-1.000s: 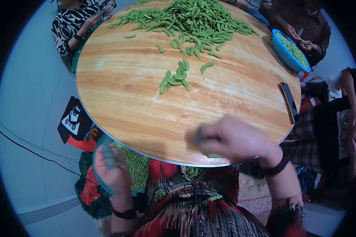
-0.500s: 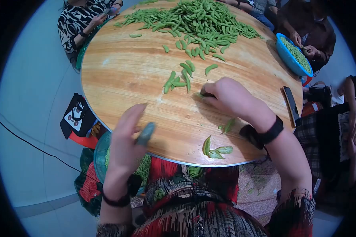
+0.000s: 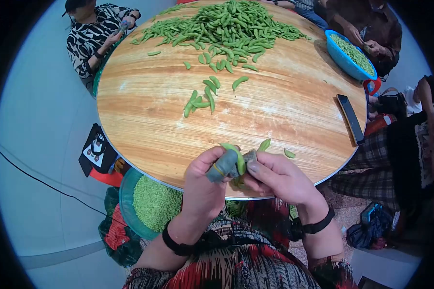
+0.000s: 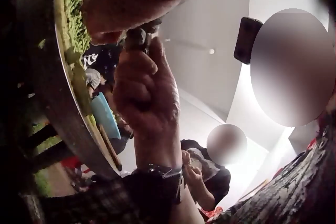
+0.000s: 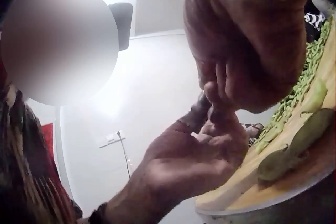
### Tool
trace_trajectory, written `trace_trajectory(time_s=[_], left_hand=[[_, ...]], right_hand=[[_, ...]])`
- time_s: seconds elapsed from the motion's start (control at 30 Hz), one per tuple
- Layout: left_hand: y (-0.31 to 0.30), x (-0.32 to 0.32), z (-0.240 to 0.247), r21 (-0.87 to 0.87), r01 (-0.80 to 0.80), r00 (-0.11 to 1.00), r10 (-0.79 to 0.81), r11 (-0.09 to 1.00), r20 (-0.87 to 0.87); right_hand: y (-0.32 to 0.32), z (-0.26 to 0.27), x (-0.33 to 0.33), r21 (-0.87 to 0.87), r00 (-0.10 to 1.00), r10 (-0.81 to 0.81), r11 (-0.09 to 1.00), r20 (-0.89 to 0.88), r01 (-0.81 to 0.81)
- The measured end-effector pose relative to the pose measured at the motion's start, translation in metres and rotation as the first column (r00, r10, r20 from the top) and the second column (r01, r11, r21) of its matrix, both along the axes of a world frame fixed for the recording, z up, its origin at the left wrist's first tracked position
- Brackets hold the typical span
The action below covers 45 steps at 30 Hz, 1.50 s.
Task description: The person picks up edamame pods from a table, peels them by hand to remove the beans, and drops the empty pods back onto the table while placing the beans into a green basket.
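Both hands meet above the near edge of the round wooden table, with a green soybean pod point(image 3: 240, 161) between them. My left hand point(image 3: 202, 180) pinches the pod; its thumb wears a grey-green cover with a yellow band. From the other side my right hand point(image 3: 287, 180) grips the pod between thumb and a wrapped finger point(image 3: 250, 155). In the right wrist view the fingertips of the left hand point(image 5: 194, 161) and right hand point(image 5: 247, 35) come together, hiding most of the pod. Beside the right hand lie a loose pod point(image 3: 264, 144) and another green piece point(image 3: 289, 153).
A large heap of pods point(image 3: 231, 24) covers the table's far side, with several scattered pods point(image 3: 197, 102) nearer. A phone point(image 3: 350, 119) lies at the right edge. Below left stands a green basin point(image 3: 125, 202) of shelled beans. Other people sit around, one by a blue basin point(image 3: 349, 65).
The left hand goes from over the green basin to the table's near edge. The right hand reaches out over the table, then draws back to meet it, and both now hold a pod.
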State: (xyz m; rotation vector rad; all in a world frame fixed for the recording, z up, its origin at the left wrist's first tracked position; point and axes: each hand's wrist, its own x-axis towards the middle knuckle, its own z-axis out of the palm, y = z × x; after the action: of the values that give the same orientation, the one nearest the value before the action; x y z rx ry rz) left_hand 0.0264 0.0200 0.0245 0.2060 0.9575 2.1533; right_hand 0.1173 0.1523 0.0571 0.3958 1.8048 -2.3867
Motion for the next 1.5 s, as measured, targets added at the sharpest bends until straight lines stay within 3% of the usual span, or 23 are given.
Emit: trace_trajectory(time_s=[0.27, 0.33, 0.37, 0.47, 0.53, 0.57, 0.67, 0.7, 0.73, 0.77, 0.83, 0.87, 0.93, 0.97, 1.0, 1.03, 1.07, 1.13, 1.2, 1.27, 1.3, 1.37, 1.5], left_hand=[[-0.003, -0.003, -0.009, -0.050, 0.009, 0.992, -0.015, 0.999, -0.127], [-0.002, 0.001, -0.012, -0.090, -0.016, 0.977, -0.003, 0.996, -0.215], [-0.002, 0.001, -0.013, -0.129, -0.043, 0.953, 0.002, 0.991, -0.304], [-0.005, -0.002, 0.000, -0.004, 0.106, 0.974, -0.104, 0.994, -0.199], [-0.007, -0.006, -0.004, 0.024, 0.155, 0.979, -0.151, 0.988, -0.135], [-0.008, -0.008, -0.006, 0.055, 0.205, 0.977, -0.201, 0.977, -0.076], [-0.013, -0.013, 0.000, -0.038, 0.231, 0.961, -0.234, 0.972, -0.147], [-0.011, -0.010, 0.000, -0.033, 0.227, 0.962, -0.230, 0.973, -0.147], [-0.009, -0.004, -0.001, -0.173, 0.143, 0.932, -0.191, 0.974, -0.307], [-0.008, -0.001, -0.001, -0.295, 0.033, 0.871, -0.172, 0.955, -0.460], [-0.012, -0.005, -0.005, -0.348, -0.012, 0.831, -0.184, 0.937, -0.525], [-0.014, -0.007, -0.006, -0.402, -0.057, 0.785, -0.208, 0.914, -0.583], [-0.016, -0.011, -0.004, -0.385, -0.111, 0.756, -0.173, 0.916, -0.631], [-0.017, -0.013, -0.001, -0.366, -0.160, 0.718, -0.146, 0.917, -0.681], [-0.018, -0.014, 0.003, -0.366, -0.162, 0.718, -0.145, 0.916, -0.681], [-0.018, -0.014, 0.008, -0.417, -0.190, 0.654, -0.203, 0.889, -0.729], [-0.019, -0.013, 0.011, -0.464, -0.221, 0.585, -0.264, 0.858, -0.767], [-0.022, -0.019, 0.004, -0.373, -0.174, 0.538, -0.229, 0.911, -0.811], [-0.030, -0.027, 0.007, -0.277, -0.122, 0.488, -0.185, 0.953, -0.853], [-0.038, -0.035, 0.020, -0.247, 0.262, 0.789, -0.354, 0.933, -0.503], [-0.038, -0.036, 0.019, -0.249, 0.264, 0.789, -0.357, 0.932, -0.500], [-0.039, -0.038, 0.016, -0.012, 0.385, 0.871, -0.368, 0.923, -0.327], [-0.024, -0.039, 0.007, 0.207, 0.298, 0.954, -0.285, 0.932, -0.090]], right_hand=[[-0.002, -0.006, 0.010, -0.299, 1.000, 0.007, 0.954, 0.019, -0.001], [-0.006, -0.009, 0.009, -0.076, 0.997, -0.058, 0.995, 0.042, 0.061], [-0.009, -0.009, 0.010, -0.074, 0.997, -0.057, 0.995, 0.044, 0.060], [-0.014, -0.006, 0.010, 0.120, 0.996, -0.079, 0.990, 0.030, 0.075], [-0.018, -0.005, 0.009, -0.195, 0.990, -0.098, 0.974, 0.105, 0.117], [-0.019, -0.006, 0.009, -0.194, 0.990, -0.095, 0.974, 0.108, 0.114], [-0.022, -0.017, 0.004, -0.068, 0.988, -0.131, 0.988, 0.082, 0.137], [-0.025, -0.028, 0.001, 0.277, 0.971, -0.203, 0.933, -0.124, 0.231], [-0.026, -0.034, -0.001, 0.557, 0.922, -0.190, 0.749, -0.338, 0.359], [-0.027, -0.034, -0.002, 0.560, 0.923, -0.184, 0.749, -0.338, 0.354], [-0.028, -0.028, -0.005, 0.322, 0.955, -0.277, 0.899, -0.106, 0.297], [-0.025, -0.027, -0.007, 0.326, 0.956, -0.273, 0.899, -0.105, 0.293], [-0.020, -0.025, -0.010, -0.092, 0.966, -0.234, 0.965, 0.109, 0.245], [-0.021, -0.023, -0.013, -0.092, 0.967, -0.233, 0.966, 0.107, 0.243], [-0.022, -0.019, -0.015, 0.458, 0.935, -0.302, 0.815, -0.189, 0.355], [-0.023, -0.015, -0.017, 0.792, 0.870, -0.180, 0.359, -0.460, 0.493], [-0.021, -0.010, -0.019, 0.793, 0.870, -0.181, 0.359, -0.458, 0.492], [-0.015, -0.002, -0.023, 0.898, 0.884, 0.180, 0.174, -0.432, 0.403], [-0.012, -0.001, -0.020, 0.923, 0.913, 0.174, 0.184, -0.369, 0.338], [-0.012, 0.000, -0.017, 0.849, 0.900, 0.185, 0.447, -0.395, 0.281], [-0.015, -0.004, -0.015, 0.849, 0.901, 0.183, 0.449, -0.394, 0.280], [-0.020, -0.018, -0.010, 0.662, 0.866, 0.052, 0.668, -0.498, 0.340], [-0.030, -0.022, -0.010, 0.639, 0.817, -0.013, 0.616, -0.576, 0.460]])
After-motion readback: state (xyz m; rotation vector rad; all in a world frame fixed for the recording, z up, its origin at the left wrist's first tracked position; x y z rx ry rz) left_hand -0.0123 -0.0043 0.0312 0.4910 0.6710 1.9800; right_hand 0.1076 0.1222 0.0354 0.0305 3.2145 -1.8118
